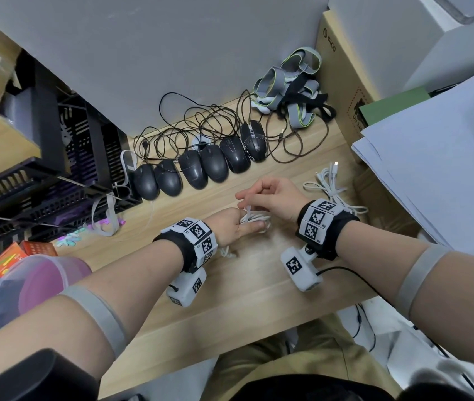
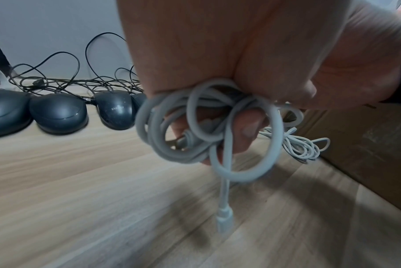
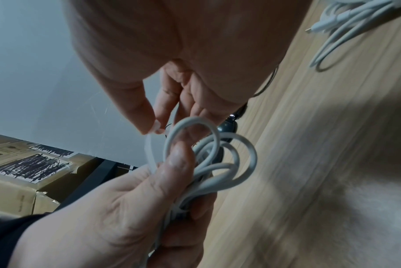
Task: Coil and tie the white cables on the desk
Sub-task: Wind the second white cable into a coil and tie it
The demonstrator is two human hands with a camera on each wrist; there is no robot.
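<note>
My left hand [image 1: 240, 225] grips a coiled white cable [image 1: 254, 219] just above the wooden desk [image 1: 230, 299], thumb pressed across the loops [image 3: 220, 163]. One plug end [image 2: 223, 220] hangs down from the bundle [image 2: 195, 130]. My right hand [image 1: 267, 195] hovers right over it and pinches the top of a thin white tie strip [image 3: 150, 150] that rises from the bundle. A second white cable [image 1: 331, 186] lies loosely tangled on the desk to the right, behind my right wrist.
A row of several black mice [image 1: 201, 166] with tangled black cords lies beyond the hands. Grey straps [image 1: 290, 88] and a cardboard box [image 1: 343, 68] stand at the back right, stacked white paper [image 1: 438, 175] at right, a black rack [image 1: 42, 175] and pink tub [image 1: 39, 282] at left.
</note>
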